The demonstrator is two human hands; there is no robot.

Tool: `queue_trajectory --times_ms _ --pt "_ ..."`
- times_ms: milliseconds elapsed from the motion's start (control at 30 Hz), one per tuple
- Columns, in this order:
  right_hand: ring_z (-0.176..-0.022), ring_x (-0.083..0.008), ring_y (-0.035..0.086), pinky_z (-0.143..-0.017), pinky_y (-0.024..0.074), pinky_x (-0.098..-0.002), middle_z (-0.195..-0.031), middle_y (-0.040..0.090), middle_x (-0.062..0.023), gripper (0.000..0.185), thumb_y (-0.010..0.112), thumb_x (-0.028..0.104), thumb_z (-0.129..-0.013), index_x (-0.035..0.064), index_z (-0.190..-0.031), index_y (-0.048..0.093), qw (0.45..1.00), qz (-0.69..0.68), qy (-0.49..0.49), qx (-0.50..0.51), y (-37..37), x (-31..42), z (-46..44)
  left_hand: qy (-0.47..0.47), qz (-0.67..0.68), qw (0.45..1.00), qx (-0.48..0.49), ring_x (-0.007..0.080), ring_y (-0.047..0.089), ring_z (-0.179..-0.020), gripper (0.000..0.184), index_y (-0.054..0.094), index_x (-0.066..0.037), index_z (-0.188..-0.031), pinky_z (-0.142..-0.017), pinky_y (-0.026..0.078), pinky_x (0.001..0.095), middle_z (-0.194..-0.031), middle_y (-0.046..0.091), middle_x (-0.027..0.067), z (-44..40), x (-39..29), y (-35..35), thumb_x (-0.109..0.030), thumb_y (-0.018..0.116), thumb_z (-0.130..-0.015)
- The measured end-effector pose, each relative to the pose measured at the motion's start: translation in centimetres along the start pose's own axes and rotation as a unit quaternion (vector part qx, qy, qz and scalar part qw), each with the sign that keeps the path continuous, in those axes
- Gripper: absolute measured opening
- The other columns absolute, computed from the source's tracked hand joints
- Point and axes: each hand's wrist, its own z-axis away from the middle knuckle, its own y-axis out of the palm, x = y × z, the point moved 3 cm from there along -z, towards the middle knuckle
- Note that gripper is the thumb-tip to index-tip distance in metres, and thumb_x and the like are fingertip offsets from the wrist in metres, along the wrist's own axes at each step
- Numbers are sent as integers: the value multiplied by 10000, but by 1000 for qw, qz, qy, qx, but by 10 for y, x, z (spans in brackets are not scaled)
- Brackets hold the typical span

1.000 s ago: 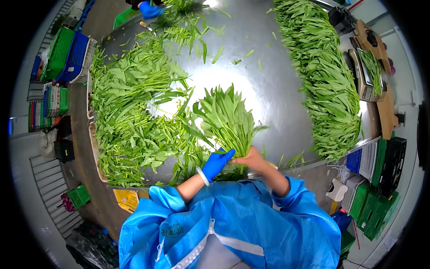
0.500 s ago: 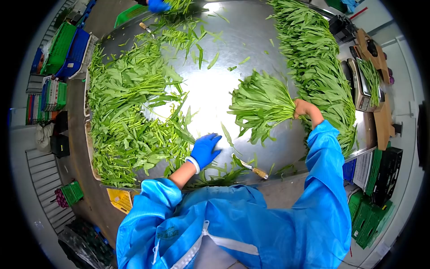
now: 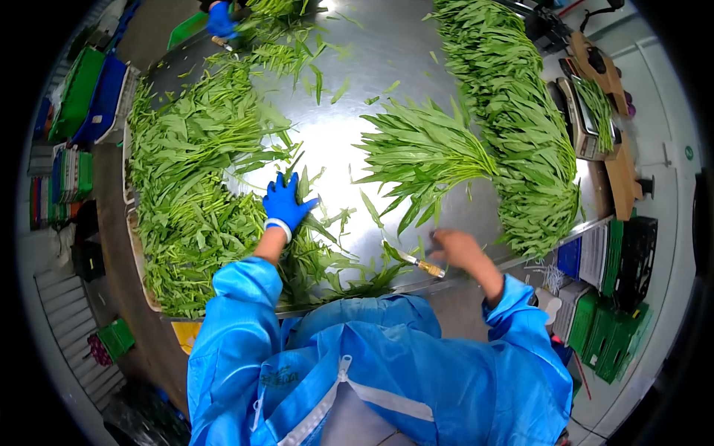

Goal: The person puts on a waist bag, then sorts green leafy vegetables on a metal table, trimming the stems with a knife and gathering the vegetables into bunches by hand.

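Blue glove material covers the person's left hand [image 3: 286, 204], whose fingers spread wide at the inner edge of a broad, loose heap of long-leafed green vegetables [image 3: 186, 193]; its fingertips meet a few leaves, and nothing is seen gripped in it. The bare right hand [image 3: 457, 249] is blurred, so how far its fingers are open cannot be told; no item shows in it. It hovers just beside a short knife with a wooden handle [image 3: 430, 267], which lies near the front edge of the shiny grey metal worktop [image 3: 387, 44], its blade pointing towards scattered leaves. A fanned bunch of green leafy stems [image 3: 424, 152] rests on the metal beyond the right hand, apart from both hands, leaf tips to the left and stem ends against a long, dense row of green bunches [image 3: 513, 126] along the right side. Past that row stands a silver-and-dark weighing scale [image 3: 585, 143] bearing some greens. At the far left corner, a co-worker's blue-gloved hand [image 3: 222, 21] is near more stems.
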Motion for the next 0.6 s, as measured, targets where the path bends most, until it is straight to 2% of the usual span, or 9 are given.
queue_trajectory --times_ms 67,133,200,267,300,333,433,500,600 --pt "-857 -371 631 -721 512 -470 -988 644 -153 304 699 300 -771 68 -931 584 993 68 71 72 35 31 18 61 22 997 50 419 392 -1285 898 425 -195 -1430 -1020 314 609 -1448 387 213 26 -20 -12 -656 686 -705" --pt "-859 -368 631 -718 508 -474 -968 644 -156 275 687 279 -779 69 -917 577 989 50 139 29 62 41 24 133 54 985 96 410 431 -1240 867 443 -186 -1419 -1001 326 604 -1413 429 200 62 -27 -1 -635 686 -718" --pt "-862 -368 630 -718 505 -481 -949 645 -159 252 675 260 -785 68 -914 573 980 44 193 -2 74 52 31 222 -31 968 110 398 435 -1245 835 443 -185 -1417 -1021 307 609 -1411 433 187 107 -28 2 -597 691 -735" --pt "-865 -372 628 -721 500 -490 -930 645 -162 236 663 242 -790 67 -920 573 975 43 217 -19 80 53 28 282 -40 953 104 384 452 -1226 775 463 -194 -1399 -1032 283 637 -1390 443 180 144 -2 12 -555 688 -752" --pt "-840 -361 634 -707 504 -487 -907 641 -157 223 660 234 -789 68 -907 570 977 56 205 -14 83 54 27 305 -61 946 85 362 460 -1220 711 471 -203 -1386 -1059 262 621 -1378 457 144 160 21 24 -515 671 -779" --pt "-814 -351 640 -693 509 -483 -883 636 -153 210 658 227 -789 70 -894 566 978 72 195 -13 83 54 25 302 -64 947 93 347 461 -1225 643 499 -203 -1347 -1086 244 601 -1349 475 129 173 42 21 -435 690 -778" --pt "-893 -332 636 -716 514 -472 -946 632 -139 263 688 223 -772 72 -947 563 973 113 202 14 84 59 23 263 -68 957 102 312 473 -1216 617 544 -201 -1266 -1092 244 591 -1306 498 114 205 128 9 -297 758 -696" --pt "-941 -323 627 -733 517 -462 -991 624 -132 312 711 221 -758 74 -988 561 958 161 232 43 81 68 18 197 -59 971 120 315 480 -1206 615 564 -199 -1249 -1088 260 582 -1297 495 121 230 205 6 -285 767 -675" --pt "-987 -317 612 -775 521 -444 -1040 604 -132 370 738 190 -737 68 -1033 552 956 216 199 -24 62 120 -9 72 -66 984 152 359 490 -1190 564 555 -190 -1266 -976 411 542 -1326 477 139 262 321 -9 -216 725 -728"
